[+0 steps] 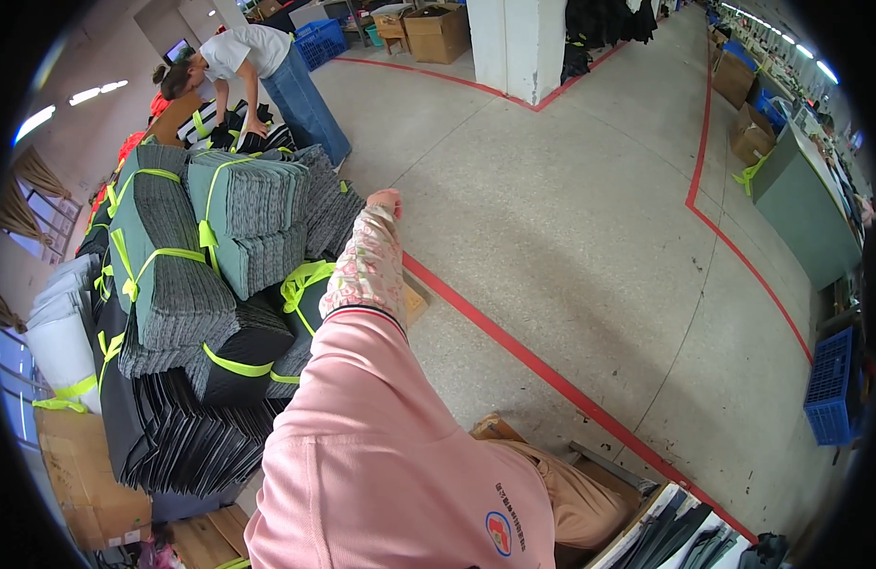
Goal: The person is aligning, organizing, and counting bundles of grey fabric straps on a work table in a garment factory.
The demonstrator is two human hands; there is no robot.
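Observation:
My left arm, in a pink sleeve with a floral cuff cover, reaches forward across the middle of the view. At its end my left hand [386, 201] is closed in a small fist, and I see nothing sticking out of it. It is nearest to the right edge of a stack of grey quilted cut fabric pieces [329, 199]. To the left are more bundles of grey-green fabric pieces [163, 209], tied with bright yellow-green strips [210, 234]. Black fabric pieces [196, 431] lie fanned below them. My right hand is not in view.
A co-worker [258, 66] bends over black-and-white bundles beyond the pile. Cardboard boxes [92, 474] stand at the lower left. A red floor line [542, 360] runs diagonally past me. A white pillar [516, 47] stands ahead; a blue crate [833, 389] and green-sided table [806, 204] are right.

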